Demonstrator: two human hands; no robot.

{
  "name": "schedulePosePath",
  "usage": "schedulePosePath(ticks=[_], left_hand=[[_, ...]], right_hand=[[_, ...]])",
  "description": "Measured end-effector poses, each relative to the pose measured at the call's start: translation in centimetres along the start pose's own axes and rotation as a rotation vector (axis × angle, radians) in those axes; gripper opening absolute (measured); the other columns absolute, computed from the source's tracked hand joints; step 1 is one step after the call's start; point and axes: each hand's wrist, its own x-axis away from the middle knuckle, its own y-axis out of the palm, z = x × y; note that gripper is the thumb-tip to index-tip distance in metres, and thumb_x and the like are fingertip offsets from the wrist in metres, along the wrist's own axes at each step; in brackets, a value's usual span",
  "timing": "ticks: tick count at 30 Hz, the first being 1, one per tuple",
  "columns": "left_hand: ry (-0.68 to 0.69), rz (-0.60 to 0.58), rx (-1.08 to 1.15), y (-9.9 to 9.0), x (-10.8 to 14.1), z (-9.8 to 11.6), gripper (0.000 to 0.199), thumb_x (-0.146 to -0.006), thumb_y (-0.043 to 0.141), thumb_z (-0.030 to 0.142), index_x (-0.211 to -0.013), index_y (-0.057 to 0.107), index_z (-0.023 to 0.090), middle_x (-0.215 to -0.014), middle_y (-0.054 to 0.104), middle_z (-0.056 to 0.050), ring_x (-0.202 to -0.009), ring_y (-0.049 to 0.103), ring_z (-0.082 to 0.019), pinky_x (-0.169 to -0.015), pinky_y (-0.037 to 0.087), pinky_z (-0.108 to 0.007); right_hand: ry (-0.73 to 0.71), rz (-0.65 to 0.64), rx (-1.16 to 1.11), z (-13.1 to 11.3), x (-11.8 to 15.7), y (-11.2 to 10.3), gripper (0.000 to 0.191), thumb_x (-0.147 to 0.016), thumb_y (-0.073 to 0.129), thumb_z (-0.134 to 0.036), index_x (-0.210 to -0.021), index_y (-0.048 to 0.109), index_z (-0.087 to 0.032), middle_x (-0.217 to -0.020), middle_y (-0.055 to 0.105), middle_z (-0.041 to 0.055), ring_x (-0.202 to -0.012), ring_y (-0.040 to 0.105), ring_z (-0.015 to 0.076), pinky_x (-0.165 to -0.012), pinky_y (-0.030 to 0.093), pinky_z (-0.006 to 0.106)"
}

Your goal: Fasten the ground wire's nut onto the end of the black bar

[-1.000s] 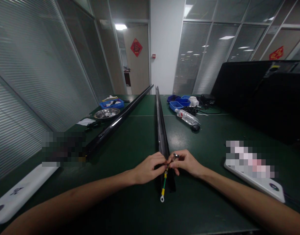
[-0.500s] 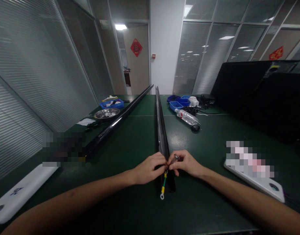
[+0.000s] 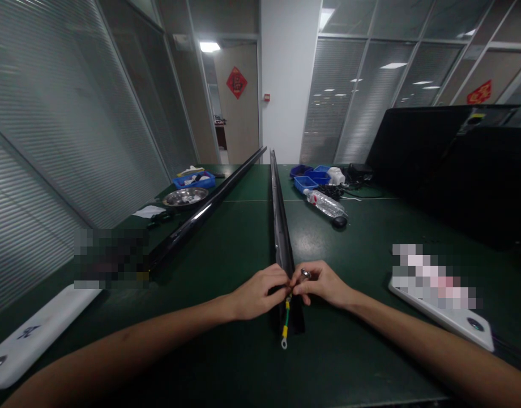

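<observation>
Fine fingertip work appears in hand: left hand [image 3: 256, 294] and right hand [image 3: 326, 284] meet above the ring-ended green-and-yellow cable [image 3: 287, 318], exact grip indeterminable; next move likely needs steady support.

The green tabletop [image 3: 243, 232] supports two long black rails [image 3: 213, 205] [image 3: 280, 218]. Left side: blue tray [image 3: 207, 182], metal bowl [image 3: 171, 198], paper [image 3: 149, 212]. Right side: blue bins [image 3: 305, 184], bottle [image 3: 328, 205], cables and a white device [image 3: 447, 322].

Left hand [image 3: 255, 293], right hand [image 3: 326, 284], 2 forearms [image 3: 158, 334], all bare.
</observation>
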Motion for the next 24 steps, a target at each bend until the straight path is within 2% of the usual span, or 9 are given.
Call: schedulePosePath(ticks=[5,15,24], left_hand=[[-0.007,-0.015,0.002,-0.08,0.03,0.00,0.024,-0.108,0.044,0.024,-0.100,0.066,0.016,-0.098,0.064,-0.006,-0.095,0.057,-0.020,-0.092,0.046,-0.034],[-0.003,0.012,0.013,0.09,0.16,-0.15,0.019,-0.105,0.048,0.023,-0.101,0.065,0.016,-0.098,0.064,-0.006,-0.096,0.058,-0.020,-0.091,0.047,-0.033],[-0.005,-0.017,-0.002,-0.09,0.03,0.02,0.022,-0.107,0.045,0.022,-0.104,0.066,0.017,-0.099,0.064,-0.006,-0.096,0.058,-0.020,-0.090,0.046,-0.033]], right_hand=[[-0.008,-0.001,-0.019,-0.04,0.04,0.12,0.027,-0.073,0.092,-0.029,-0.087,0.075,-0.012,-0.064,0.072,0.0000,-0.046,0.063,0.0093,-0.046,0.050,0.018],[-0.032,0.006,0.045,-0.42,0.22,0.15,0.029,-0.080,0.087,-0.035,-0.089,0.076,-0.011,-0.056,0.066,-0.0025,-0.045,0.060,0.0093,-0.050,0.049,0.019],[-0.010,0.026,0.010,-0.22,0.11,0.28,0.029,-0.074,0.091,-0.031,-0.087,0.073,-0.012,-0.058,0.069,-0.0016,-0.044,0.062,0.0097,-0.047,0.050,0.019]])
